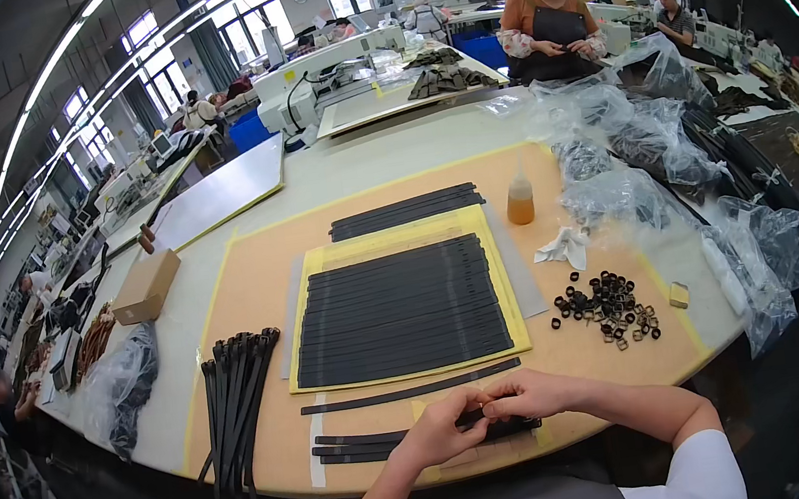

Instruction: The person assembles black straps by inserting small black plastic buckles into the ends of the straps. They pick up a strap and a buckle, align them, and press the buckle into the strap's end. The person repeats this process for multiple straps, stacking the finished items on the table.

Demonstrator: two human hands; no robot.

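My left hand [441,430] and my right hand [532,395] meet at the fingertips over the table's front edge. Both are closed in a pinch; the fingers hide whatever small thing is between them. Black strips [355,448] lie under and beside the hands, partly covered by them. Just beyond, a single black strip [408,389] lies crosswise. Farther on, a yellow board [517,333] bears a close row of black strips [393,313]. Small dark rings or loops [609,308] are heaped to the right. At the left, a bundle of black straps [237,392] hangs over the edge.
A squeeze bottle of amber liquid [520,201] and a crumpled white cloth [564,248] stand right of the board. Clear plastic bags [626,169] pile up at the right. A cardboard box [146,286] sits left. Across the table, a person [551,22] works near sewing machines [317,84].
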